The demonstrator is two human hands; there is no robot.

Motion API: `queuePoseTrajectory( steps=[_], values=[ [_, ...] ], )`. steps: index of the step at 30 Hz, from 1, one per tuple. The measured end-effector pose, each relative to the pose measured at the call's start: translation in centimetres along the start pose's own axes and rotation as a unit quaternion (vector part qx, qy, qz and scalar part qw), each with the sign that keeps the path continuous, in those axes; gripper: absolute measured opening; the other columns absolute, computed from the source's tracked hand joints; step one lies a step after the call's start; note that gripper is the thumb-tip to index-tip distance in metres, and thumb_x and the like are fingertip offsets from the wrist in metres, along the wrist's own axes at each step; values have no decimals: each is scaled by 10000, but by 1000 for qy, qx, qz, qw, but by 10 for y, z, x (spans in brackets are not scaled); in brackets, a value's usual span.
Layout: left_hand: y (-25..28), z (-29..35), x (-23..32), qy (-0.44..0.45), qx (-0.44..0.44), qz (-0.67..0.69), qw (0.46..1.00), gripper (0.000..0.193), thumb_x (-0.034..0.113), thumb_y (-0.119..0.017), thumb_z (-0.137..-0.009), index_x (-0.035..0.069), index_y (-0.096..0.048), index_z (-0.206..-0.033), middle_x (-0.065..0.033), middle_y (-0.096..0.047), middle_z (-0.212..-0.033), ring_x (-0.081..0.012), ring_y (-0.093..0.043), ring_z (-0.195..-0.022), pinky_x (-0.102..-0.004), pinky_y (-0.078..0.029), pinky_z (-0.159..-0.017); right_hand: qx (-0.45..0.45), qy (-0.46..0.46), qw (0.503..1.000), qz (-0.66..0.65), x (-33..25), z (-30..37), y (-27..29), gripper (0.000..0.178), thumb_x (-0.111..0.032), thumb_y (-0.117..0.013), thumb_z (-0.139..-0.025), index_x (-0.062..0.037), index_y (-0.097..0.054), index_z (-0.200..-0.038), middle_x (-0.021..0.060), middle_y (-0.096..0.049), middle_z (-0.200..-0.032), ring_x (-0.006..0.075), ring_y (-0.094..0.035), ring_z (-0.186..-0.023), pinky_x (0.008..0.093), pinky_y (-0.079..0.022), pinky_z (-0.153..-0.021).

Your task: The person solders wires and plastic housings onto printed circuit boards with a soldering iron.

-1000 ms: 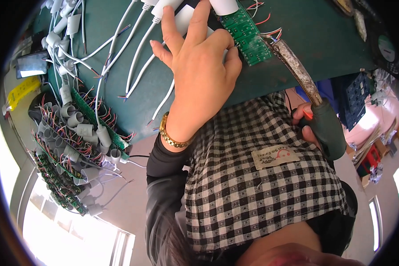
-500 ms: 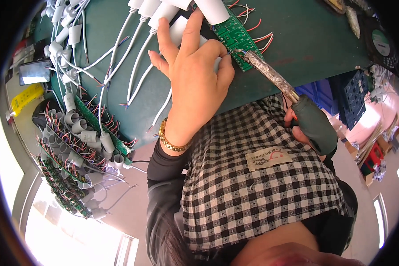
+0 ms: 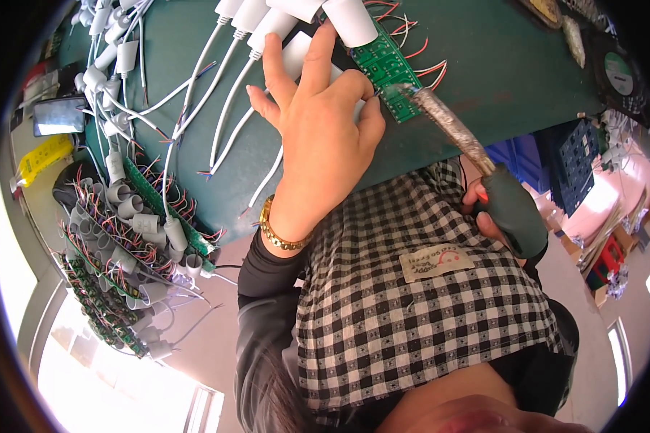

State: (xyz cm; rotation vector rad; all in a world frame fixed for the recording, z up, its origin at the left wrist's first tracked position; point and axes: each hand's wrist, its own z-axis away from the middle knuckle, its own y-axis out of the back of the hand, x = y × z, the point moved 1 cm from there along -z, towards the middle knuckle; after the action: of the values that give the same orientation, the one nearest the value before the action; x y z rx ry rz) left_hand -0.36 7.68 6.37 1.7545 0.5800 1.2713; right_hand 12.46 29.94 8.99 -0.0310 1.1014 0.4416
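Observation:
My left hand [image 3: 325, 133] lies palm down over a white cylindrical housing [image 3: 296, 52]. Its thumb and index finger pinch a thin wire [image 3: 378, 92] at the lower end of a green circuit board [image 3: 384, 63]; the other fingers are spread. Most of what lies under the palm is hidden. My right hand [image 3: 487, 216], partly behind the dark handle, grips a soldering iron [image 3: 455, 130]. The iron's tip is over the board's lower end, close to the pinched wire, with a faint haze around it. Whether the tip touches the board I cannot tell.
White cylindrical housings with cables [image 3: 224, 108] lie on the green tabletop [image 3: 498, 72]. At left are a phone [image 3: 59, 115], a yellow bottle [image 3: 47, 159] and a pile of wired boards and grey sleeves [image 3: 133, 224]. A solder spool [image 3: 617, 72] stands far right.
The soldering iron's tip has shifted slightly right, away from my pinching fingers, and a haze shows there. My left hand keeps its pinch. The whole view has moved slightly.

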Motion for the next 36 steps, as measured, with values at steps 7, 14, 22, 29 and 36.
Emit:
queuePoseTrajectory(
  steps=[7,14,22,29,36],
  values=[
    [1,0,0,-1,1,4,1000,69,110,-650,-723,118,-624,-786,-76,-383,-1414,-497,-137,-1327,-716,-98,-946,14,93,995,23,-5,6,11,306,-135,-491,-919,-24,-381,-1182,135,-518,-1009,172,-534,-887,318,-442,-827],
    [0,-2,1,-3,0,7,1000,71,112,-664,-724,114,-620,-780,-89,-378,-1416,-500,-131,-1332,-733,-103,-938,70,119,983,-119,3,3,-1,290,-133,-480,-920,-32,-384,-1175,147,-504,-993,210,-537,-902,368,-446,-844],
    [0,-3,0,-29,25,11,999,66,58,-651,-675,69,-596,-708,-104,-377,-1387,-547,-147,-1300,-813,-134,-854,76,148,975,-147,4,-2,-5,307,-56,-466,-887,9,-375,-1172,157,-500,-978,208,-536,-882,359,-452,-824],
    [-1,2,0,-2,2,0,1000,72,106,-665,-712,114,-619,-767,-98,-382,-1410,-498,-152,-1328,-750,-133,-916,95,124,973,-167,10,1,-10,311,-60,-475,-880,29,-381,-1162,164,-508,-960,206,-533,-877,347,-454,-805],
    [-1,0,0,-17,27,-4,999,77,104,-667,-697,119,-610,-745,-94,-405,-1381,-487,-173,-1322,-746,-148,-900,102,172,967,-157,17,-5,-9,341,-60,-491,-877,9,-383,-1193,167,-515,-951,213,-544,-839,358,-463,-786]
  ],
)
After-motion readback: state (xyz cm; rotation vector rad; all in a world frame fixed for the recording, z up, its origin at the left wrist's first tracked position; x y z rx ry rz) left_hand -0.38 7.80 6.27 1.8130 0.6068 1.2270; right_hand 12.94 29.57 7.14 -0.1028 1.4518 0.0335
